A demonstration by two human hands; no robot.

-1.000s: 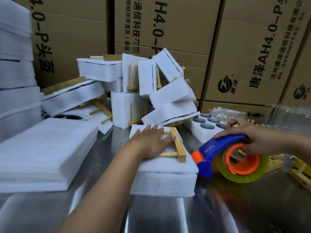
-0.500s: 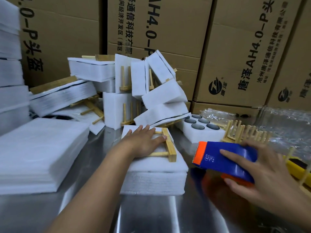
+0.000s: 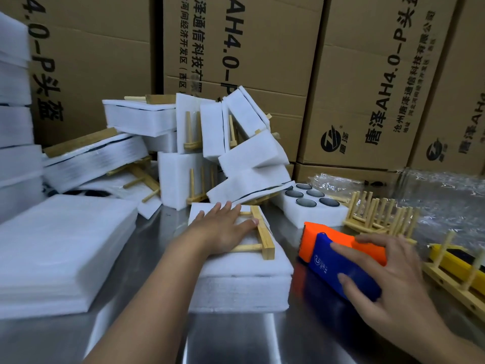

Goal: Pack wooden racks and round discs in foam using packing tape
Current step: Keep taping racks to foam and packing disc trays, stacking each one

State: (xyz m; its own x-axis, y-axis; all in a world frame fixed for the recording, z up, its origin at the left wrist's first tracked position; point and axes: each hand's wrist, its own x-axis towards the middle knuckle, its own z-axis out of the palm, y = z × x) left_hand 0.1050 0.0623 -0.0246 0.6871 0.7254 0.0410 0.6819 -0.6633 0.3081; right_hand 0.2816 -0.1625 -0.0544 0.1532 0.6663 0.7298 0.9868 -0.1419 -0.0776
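1. Two hands share the work around one landmark, the foam bundle [image 3: 236, 274] in the middle of the steel table [image 3: 236, 342]. A wooden rack [image 3: 263, 232] lies flat on top of it.
2. The left hand [image 3: 225, 232] rests palm-down on the bundle's top. Its fingers are straight and spread, pressing on the foam and the rack's thin rungs and curling round nothing.
3. The right hand [image 3: 388, 279] is to the right of the bundle and grips the tape dispenser [image 3: 324, 269]. The forefinger lies along the top and the thumb is on the blue side.
4. The rack's thick rail runs from near to far along the bundle's right side, and the dispenser's orange toothed nose points at that side. The nose is just beside the bundle's right edge, though I cannot tell whether it touches.
5. My judgement is that the taping stroke falls to the right hand, which is far closer to that edge. It would run leftward across the top, at right angles to the rail, while the left hand holds the stack down. That flat hand lies in the likely path of the tape and may need to shift.
6. Behind and to the right of the bundle, a foam tray [image 3: 296, 216] holds dark round discs [image 3: 304, 202] in its wells, and a bare rack [image 3: 380, 216] stands farther right.
7. Behind the bundle is a heap of finished foam packs [image 3: 249, 156] in front of cardboard boxes [image 3: 236, 48]. To its left is a stack of foam sheets [image 3: 57, 245].
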